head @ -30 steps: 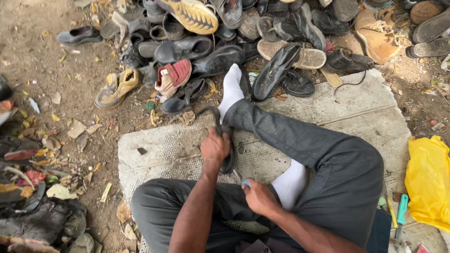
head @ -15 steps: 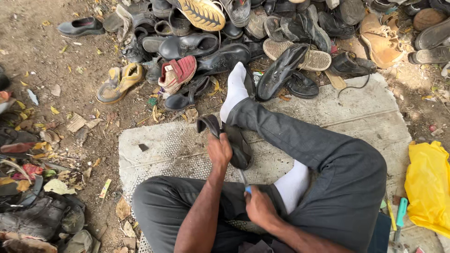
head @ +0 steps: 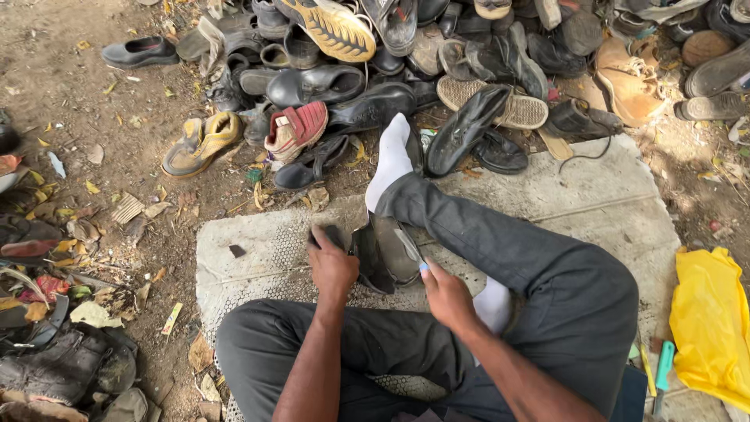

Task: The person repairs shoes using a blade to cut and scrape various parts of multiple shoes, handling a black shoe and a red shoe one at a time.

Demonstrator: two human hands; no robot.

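I sit on a grey mat with my legs in dark trousers and white socks. My left hand grips the edge of a black shoe that rests on the mat between my legs, opening up. My right hand holds a thin tool with a light blue handle, its blade reaching into the shoe. My extended foot in a white sock points toward the shoe pile.
A big heap of worn shoes and sandals lies ahead, including a red shoe and a yellow one. A yellow bag and a teal-handled tool lie at right. Scraps and old shoes sit at left on dirt.
My left hand has lifted the black shoe and turned it opening up. My right hand moved forward, bringing the tool's blade into the shoe.
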